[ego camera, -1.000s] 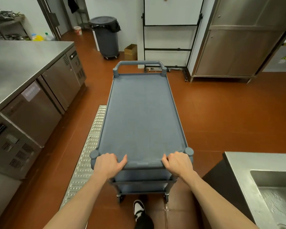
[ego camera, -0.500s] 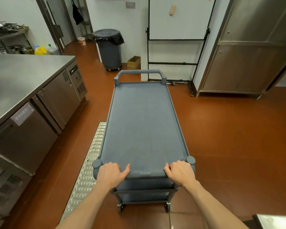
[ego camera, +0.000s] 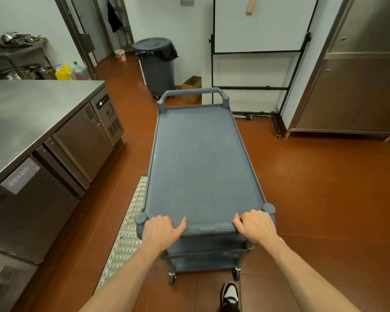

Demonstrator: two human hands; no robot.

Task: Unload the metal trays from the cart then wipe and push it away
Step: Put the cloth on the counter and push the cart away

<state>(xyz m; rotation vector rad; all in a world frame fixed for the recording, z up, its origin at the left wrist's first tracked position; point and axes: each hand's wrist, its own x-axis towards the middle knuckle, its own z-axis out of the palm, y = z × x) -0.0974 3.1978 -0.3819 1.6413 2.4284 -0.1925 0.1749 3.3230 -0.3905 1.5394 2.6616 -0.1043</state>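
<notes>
A grey-blue plastic cart (ego camera: 200, 167) stands lengthwise in front of me on the red floor, its top shelf bare, no metal trays on it. My left hand (ego camera: 160, 231) grips the near handle at its left end. My right hand (ego camera: 256, 227) grips the same handle at its right end. A raised loop handle sits at the cart's far end. Lower shelves and two near castors show under the handle.
A steel counter (ego camera: 27, 118) with cabinet doors runs along the left. A perforated floor drain grate (ego camera: 124, 242) lies left of the cart. Ahead stand a grey bin (ego camera: 157, 66), a cardboard box (ego camera: 191, 87), a whiteboard stand (ego camera: 257, 64) and a steel cabinet (ego camera: 356, 86). My shoe (ego camera: 230, 297) is behind the cart.
The cart and I have rolled forward along the counter; the sink at the lower right has dropped out of view. Both hands keep their hold on the handle.
</notes>
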